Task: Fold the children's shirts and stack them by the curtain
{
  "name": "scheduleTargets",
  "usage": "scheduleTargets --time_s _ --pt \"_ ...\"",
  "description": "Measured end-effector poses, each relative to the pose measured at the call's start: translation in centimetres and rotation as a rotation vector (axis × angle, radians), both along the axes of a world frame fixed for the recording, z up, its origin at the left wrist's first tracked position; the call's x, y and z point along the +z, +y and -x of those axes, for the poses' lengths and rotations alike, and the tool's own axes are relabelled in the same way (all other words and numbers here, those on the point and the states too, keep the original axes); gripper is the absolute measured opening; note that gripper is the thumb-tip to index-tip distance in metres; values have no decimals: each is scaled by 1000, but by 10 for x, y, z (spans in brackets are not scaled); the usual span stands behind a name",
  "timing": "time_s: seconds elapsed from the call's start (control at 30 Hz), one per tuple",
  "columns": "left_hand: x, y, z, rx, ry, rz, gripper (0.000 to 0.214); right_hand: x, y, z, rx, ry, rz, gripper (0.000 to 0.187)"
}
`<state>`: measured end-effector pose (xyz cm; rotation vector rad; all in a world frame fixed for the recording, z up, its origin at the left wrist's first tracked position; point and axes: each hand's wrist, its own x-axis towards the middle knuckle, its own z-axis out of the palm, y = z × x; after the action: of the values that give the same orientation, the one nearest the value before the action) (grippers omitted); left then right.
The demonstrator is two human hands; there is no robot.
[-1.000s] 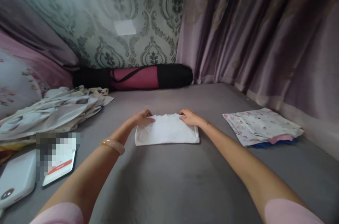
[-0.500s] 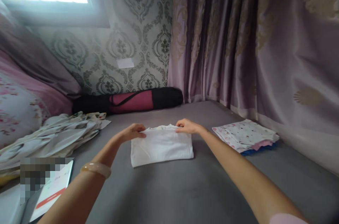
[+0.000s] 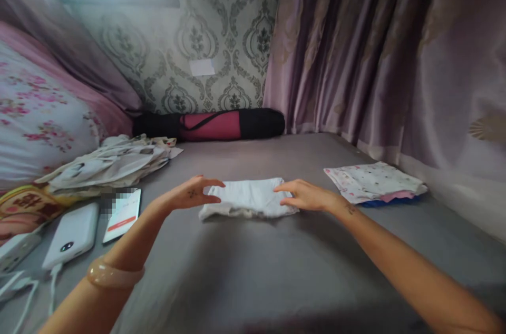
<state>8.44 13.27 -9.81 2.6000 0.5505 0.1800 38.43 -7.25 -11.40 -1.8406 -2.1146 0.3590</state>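
Note:
A folded white garment [image 3: 250,197] lies on the grey bed surface [image 3: 253,265] in the middle of the view. My left hand [image 3: 192,193] is at its left end, fingers spread and loosely curved, thumb tip near the cloth. At the right end my right hand [image 3: 304,195] has its fingers stretched out, their tips touching the cloth's edge. Neither hand grips anything. A pale bangle [image 3: 114,274] sits on my left wrist.
A stack of folded patterned clothes [image 3: 373,182] lies to the right by the curtain [image 3: 387,55]. A heap of unfolded laundry [image 3: 110,161] is on the left, with a phone [image 3: 122,207], a white power bank [image 3: 71,234] and cables. A rolled black-and-pink mat bag [image 3: 209,124] lies against the wall.
The white garment has been folded over toward me and is now narrower. Both hands have let go of its far edge and opened at its two ends.

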Motion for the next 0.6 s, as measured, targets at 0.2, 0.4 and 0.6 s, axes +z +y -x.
scheduleTargets --time_s 0.2,0.4,0.6 --pt "-26 -11 -15 112 -76 -62 50 -27 22 25 -116 -61 -142 41" --pt "-84 -29 -67 29 -103 -221 45 -62 60 67 -170 -189 -99 52" --pt "-105 -39 -89 176 0 -307 48 -73 80 84 -204 -240 -117 54"
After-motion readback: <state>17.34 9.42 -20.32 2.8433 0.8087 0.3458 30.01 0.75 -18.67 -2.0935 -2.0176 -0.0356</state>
